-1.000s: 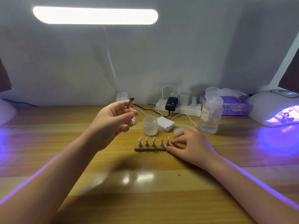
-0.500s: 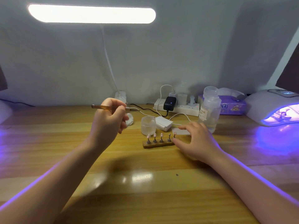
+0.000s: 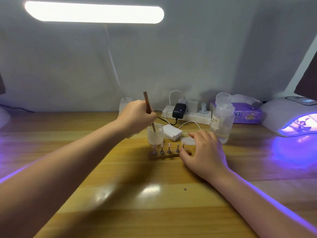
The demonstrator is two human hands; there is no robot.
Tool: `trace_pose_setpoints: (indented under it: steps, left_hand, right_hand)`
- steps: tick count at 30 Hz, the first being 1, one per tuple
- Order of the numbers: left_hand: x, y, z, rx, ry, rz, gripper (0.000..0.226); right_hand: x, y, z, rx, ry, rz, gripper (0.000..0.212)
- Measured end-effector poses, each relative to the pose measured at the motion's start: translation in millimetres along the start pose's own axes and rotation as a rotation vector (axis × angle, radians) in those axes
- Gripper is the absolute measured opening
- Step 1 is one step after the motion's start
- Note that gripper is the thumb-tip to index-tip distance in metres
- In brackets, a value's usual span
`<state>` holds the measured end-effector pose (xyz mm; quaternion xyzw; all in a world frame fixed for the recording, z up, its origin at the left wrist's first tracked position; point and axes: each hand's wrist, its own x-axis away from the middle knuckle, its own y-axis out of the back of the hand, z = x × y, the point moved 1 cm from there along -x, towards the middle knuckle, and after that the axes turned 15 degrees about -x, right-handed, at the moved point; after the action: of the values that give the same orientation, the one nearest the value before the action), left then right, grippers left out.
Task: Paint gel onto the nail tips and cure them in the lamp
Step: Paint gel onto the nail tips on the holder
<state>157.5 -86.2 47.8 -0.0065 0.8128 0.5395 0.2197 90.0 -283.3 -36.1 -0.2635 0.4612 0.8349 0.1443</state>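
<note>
A small wooden holder (image 3: pixel 167 156) lies mid-table with several pink nail tips (image 3: pixel 169 145) standing on metal stems. My right hand (image 3: pixel 205 152) grips the holder's right end between thumb and fingers. My left hand (image 3: pixel 137 115) grips a brown brush (image 3: pixel 147 103), held nearly upright, with its lower end dipped into a small frosted cup (image 3: pixel 155 136) just behind the holder. The white curing lamp (image 3: pixel 289 115) glows violet at the far right edge of the table.
Behind the cup lie a white adapter box (image 3: pixel 172 132), cables and a power strip (image 3: pixel 188 115) with a black plug. A clear labelled bottle (image 3: pixel 222 121) stands right of my right hand, with a purple tissue pack (image 3: pixel 247 114) behind. A bright desk lamp bar (image 3: pixel 94 12) hangs overhead.
My left hand turned the brush from lying sideways to upright and lowered its tip into the frosted cup. My right hand stayed at the holder's right end.
</note>
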Motion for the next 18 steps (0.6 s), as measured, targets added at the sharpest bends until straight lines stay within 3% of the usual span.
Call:
trace_pose_setpoints:
  steps: [10, 14, 18]
  left_hand:
    - [-2.4, -11.8, 4.6, -0.039, 0.036, 0.098, 0.018]
    - [-3.9, -8.7, 4.4, 0.014, 0.059, 0.028, 0.016]
    - [-4.3, -8.6, 3.7, -0.017, 0.067, 0.084, 0.015]
  right_hand:
    - [-0.3, 0.3, 3.3, -0.027, 0.001, 0.041, 0.053]
    - [-0.6, -0.5, 3.1, -0.037, -0.002, 0.063, 0.054]
    - [-0.9, -0.5, 2.7, -0.053, -0.004, 0.069, 0.054]
